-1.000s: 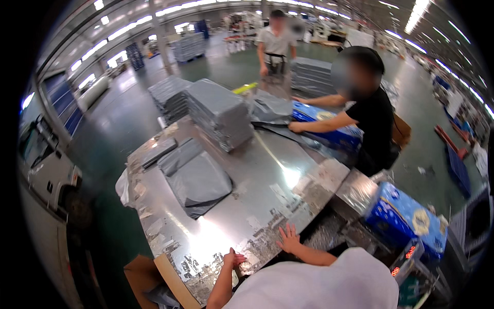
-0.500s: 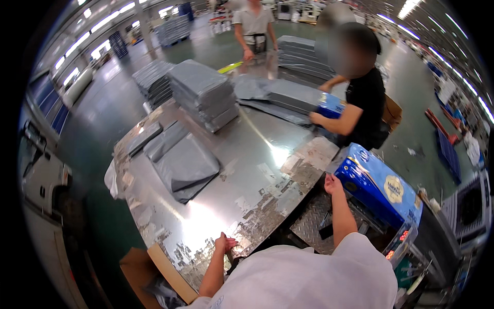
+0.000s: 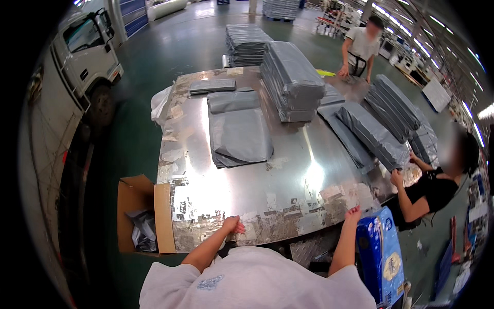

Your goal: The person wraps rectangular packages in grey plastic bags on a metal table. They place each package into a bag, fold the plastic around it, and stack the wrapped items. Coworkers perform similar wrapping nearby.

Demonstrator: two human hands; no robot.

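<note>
My left hand [image 3: 234,225] hovers at the near edge of the metal-topped table [image 3: 288,185], fingers loosely apart and holding nothing. At the table's near right corner, my right hand [image 3: 353,213] has its fingers drawn together; whatever is between them is too small to make out. Just right of that hand stands a blue plastic-wrapped package [image 3: 382,257], partly cut off by the dark rim. Grey plastic bags [image 3: 241,135] lie flat in the middle of the tabletop, with a small folded grey bundle [image 3: 212,86] behind them.
Tall grey bagged packs [image 3: 293,77] are stacked at the table's back. On the right, a co-worker in black [image 3: 429,193] handles a filled grey bag [image 3: 371,133]. Another person [image 3: 363,49] stands farther back. An open cardboard box [image 3: 164,219] sits left; a truck [image 3: 90,62] is beyond.
My view has swung left, so the table sits farther right. The blue package in the co-worker's hands no longer shows; grey bag covers that end. Both my hands stay near the table edge.
</note>
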